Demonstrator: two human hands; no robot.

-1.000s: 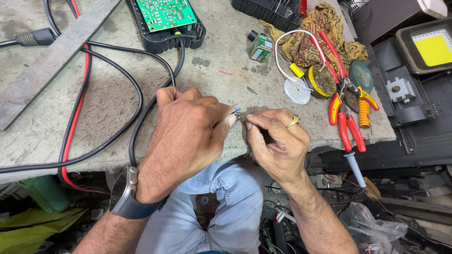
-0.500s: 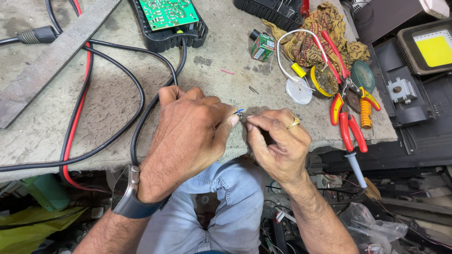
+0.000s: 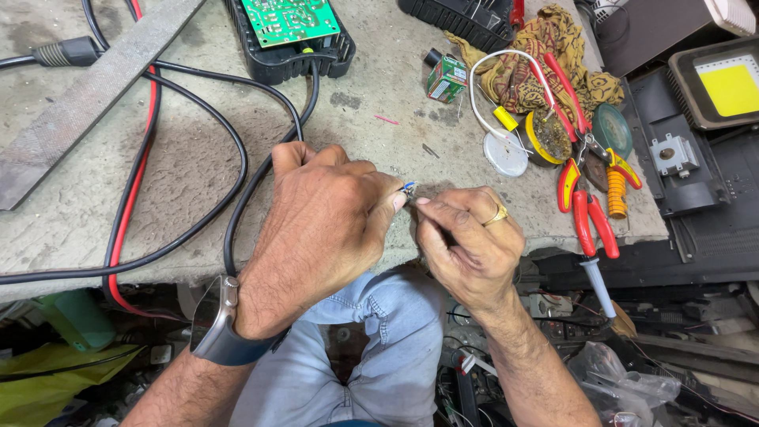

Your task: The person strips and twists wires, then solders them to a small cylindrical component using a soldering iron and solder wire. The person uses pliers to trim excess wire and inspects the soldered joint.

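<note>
My left hand [image 3: 320, 229] is closed around the end of a black cable [image 3: 237, 213] at the front edge of the concrete bench [image 3: 182, 166]. A tiny blue wire tip [image 3: 408, 187] sticks out between its fingers. My right hand [image 3: 466, 241], with a gold ring, pinches at that same wire tip from the right; the fingertips of both hands meet there. The cable runs back to a black case holding a green circuit board [image 3: 288, 17] at the far edge.
Red and black cables [image 3: 130, 190] loop over the left of the bench beside a long metal file [image 3: 87, 99]. At the right lie red-handled pliers [image 3: 589, 213], a solder tin [image 3: 545, 134], a white lid [image 3: 506, 154], a small green box [image 3: 447, 77], a rag, a soldering iron [image 3: 597, 281].
Both hands have stayed together at the wire tip with only small finger movements. Nothing else has moved.
</note>
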